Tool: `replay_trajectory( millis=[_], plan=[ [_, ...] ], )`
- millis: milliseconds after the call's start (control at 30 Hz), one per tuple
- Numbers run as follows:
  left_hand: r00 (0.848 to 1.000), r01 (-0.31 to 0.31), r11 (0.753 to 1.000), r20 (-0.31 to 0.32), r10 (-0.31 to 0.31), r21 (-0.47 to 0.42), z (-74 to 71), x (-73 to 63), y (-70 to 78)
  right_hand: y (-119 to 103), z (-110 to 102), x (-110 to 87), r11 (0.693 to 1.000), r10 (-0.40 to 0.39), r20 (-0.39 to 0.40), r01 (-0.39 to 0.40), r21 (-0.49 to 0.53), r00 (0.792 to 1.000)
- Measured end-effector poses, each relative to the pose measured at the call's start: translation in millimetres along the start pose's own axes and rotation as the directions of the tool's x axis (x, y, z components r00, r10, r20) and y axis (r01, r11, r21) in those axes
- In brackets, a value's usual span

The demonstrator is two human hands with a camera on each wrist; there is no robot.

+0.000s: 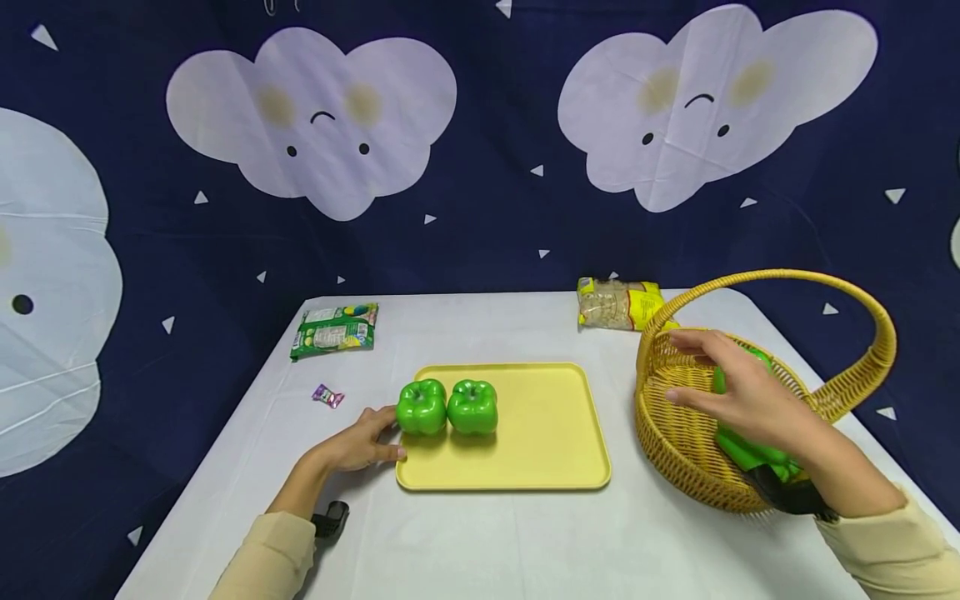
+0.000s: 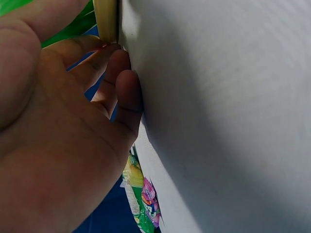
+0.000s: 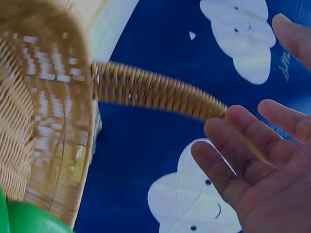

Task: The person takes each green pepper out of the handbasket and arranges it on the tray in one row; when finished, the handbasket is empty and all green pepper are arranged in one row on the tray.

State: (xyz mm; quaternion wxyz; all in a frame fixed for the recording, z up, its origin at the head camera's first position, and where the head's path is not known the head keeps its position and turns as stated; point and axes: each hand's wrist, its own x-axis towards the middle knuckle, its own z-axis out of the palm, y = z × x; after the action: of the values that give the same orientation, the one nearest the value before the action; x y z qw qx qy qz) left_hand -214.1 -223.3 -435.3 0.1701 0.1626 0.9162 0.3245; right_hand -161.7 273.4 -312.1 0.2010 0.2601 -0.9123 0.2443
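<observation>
Two green bell peppers (image 1: pixel 422 407) sit side by side at the left of a yellow tray (image 1: pixel 551 429). My left hand (image 1: pixel 365 440) touches the tray's left rim with its fingertips and thumb, beside the nearer pepper; in the left wrist view, relaxed fingers (image 2: pixel 129 94) meet the rim. Over the wicker basket (image 1: pixel 678 442), my right hand (image 1: pixel 750 396) hangs with fingers spread and nothing in its grasp. More green peppers (image 1: pixel 750 450) lie inside the basket, partly hidden by that hand and forearm. The right wrist view shows the basket handle (image 3: pixel 155 90) beyond the fingers.
A green snack bag (image 1: pixel 335 331) and a small purple-wrapped candy (image 1: pixel 327 396) lie at the table's left. Behind the basket is a yellow and clear bag (image 1: pixel 618 304). The basket handle arches high at the right. A dark cloud-patterned cloth (image 1: pixel 502 208) hangs behind the table.
</observation>
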Motion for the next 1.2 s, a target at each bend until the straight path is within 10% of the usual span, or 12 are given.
replay_trajectory(
  millis=[433, 1200],
  plan=[
    [0.999, -0.048, 0.999, -0.006, 0.049, 0.023, 1.6, -0.5, -1.0, 42, -11, -6.0, 0.966, 0.256, 0.008, -0.255, -0.029, 0.967],
    [0.999, -0.046, 0.999, -0.008, 0.046, 0.018, 0.0, 0.2, -1.1, 96, -1, -5.9, 0.883, 0.468, 0.091, -0.463, -0.070, 0.879]
  ],
)
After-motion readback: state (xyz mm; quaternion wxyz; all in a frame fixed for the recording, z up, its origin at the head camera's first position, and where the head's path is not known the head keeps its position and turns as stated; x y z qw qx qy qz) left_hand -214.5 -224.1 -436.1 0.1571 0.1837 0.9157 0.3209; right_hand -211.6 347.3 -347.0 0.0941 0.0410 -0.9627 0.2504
